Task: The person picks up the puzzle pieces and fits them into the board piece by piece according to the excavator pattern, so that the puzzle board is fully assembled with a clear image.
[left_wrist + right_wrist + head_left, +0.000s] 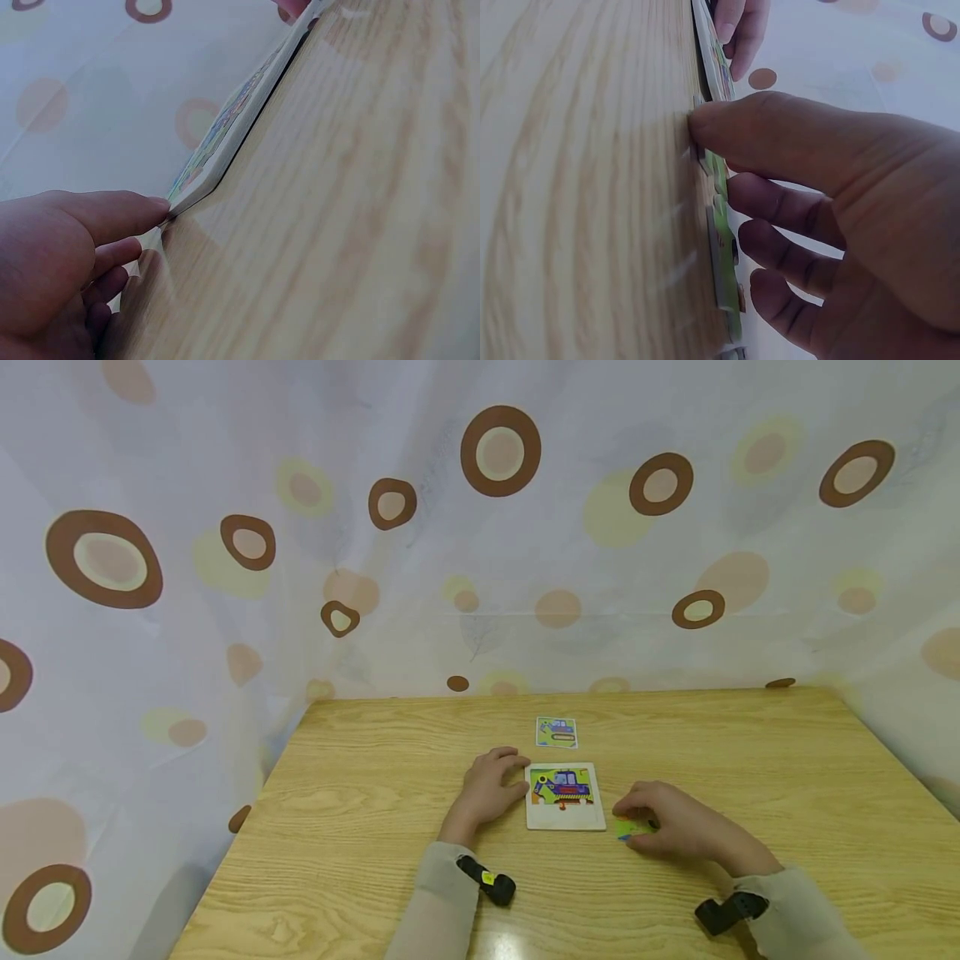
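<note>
Excavator puzzle tray (566, 820) flat on the wood-grain surface (337, 818), upper part filled, lower strip mostly bare. Left hand (489, 789): your thumb and fingertips touch its left side, fingers loosely spread; a light, steady brace should stop it sliding. Right hand (678, 827): your fingers arch narrowly over loose green puzzle pieces (721, 255) just right of the tray. Your thumb meets one piece's edge; cannot tell whether the fingers pinch it. Pieces look thin and low, so best pinch opposite edges, lift level, avoid dragging the neighbour. Picture card (557, 732) beyond the tray probably helps you judge orientation.
</note>
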Motion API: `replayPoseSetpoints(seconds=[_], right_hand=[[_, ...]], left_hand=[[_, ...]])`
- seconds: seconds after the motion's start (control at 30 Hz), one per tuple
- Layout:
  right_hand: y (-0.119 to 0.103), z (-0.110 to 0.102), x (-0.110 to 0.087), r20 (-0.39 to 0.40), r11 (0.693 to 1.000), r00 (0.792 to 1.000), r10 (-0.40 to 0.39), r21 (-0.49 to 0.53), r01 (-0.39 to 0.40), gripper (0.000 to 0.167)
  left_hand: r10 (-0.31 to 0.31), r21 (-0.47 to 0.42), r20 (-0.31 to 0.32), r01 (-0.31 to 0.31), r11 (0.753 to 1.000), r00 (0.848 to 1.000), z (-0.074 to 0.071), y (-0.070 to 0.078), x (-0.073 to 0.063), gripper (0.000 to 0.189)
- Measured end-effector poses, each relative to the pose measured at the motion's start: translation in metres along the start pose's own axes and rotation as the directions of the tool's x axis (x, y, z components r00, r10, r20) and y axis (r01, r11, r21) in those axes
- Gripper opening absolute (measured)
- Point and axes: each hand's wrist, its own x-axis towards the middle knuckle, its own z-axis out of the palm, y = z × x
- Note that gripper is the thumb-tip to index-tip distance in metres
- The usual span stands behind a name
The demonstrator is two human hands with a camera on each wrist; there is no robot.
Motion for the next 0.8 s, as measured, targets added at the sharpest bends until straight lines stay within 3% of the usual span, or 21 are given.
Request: replayPoseSetpoints(seconds=[0.4, 0.6, 0.8], right_hand=[[-0.007, -0.002, 0.002, 0.007, 0.999, 0.999, 0.045, -0.012, -0.045, 0.032], [-0.012, -0.004, 0.002, -0.027, 0.999, 0.999, 0.047, -0.019, -0.047, 0.030], [-0.014, -0.004, 0.005, -0.093, 1.000, 0.996, 0.011, -0.023, -0.014, 0.031]], left_hand=[[-0.004, 0.016, 0.003, 0.004, 1.000, 1.000, 0.001, -0.002, 0.001, 0.036], [0.018, 0.022, -0.016, -0.018, 1.000, 1.000, 0.002, -0.003, 0.000, 0.036], [-0.003, 0.020, 0.002, 0.003, 1.000, 1.000, 0.001, -0.002, 0.001, 0.036]])
